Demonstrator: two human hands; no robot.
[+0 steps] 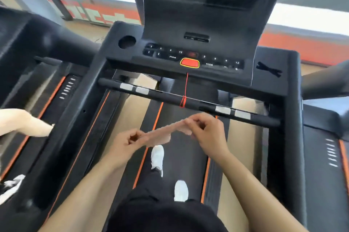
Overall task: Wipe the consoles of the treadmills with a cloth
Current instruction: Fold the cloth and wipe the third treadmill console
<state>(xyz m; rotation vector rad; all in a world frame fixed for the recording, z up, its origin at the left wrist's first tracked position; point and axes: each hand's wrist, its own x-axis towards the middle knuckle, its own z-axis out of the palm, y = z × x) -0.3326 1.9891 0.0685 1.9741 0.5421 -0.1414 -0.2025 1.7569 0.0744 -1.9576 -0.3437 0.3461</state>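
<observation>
The person stood on the treadmill belt (181,156), boxed in by black side rails and, ahead, a crossbar (170,97) that ran between the hands and the console (192,57). Both hands were low, short of that bar, with open air around them. The left hand (128,141) and right hand (205,129) each pinched an end of a pale pinkish cloth (162,133), pulled taut between them and blurred. A red cord (186,88) hung from the red stop button (189,63) and was looped round the crossbar. Another person's arm (24,124) reached over the treadmill on the left.
</observation>
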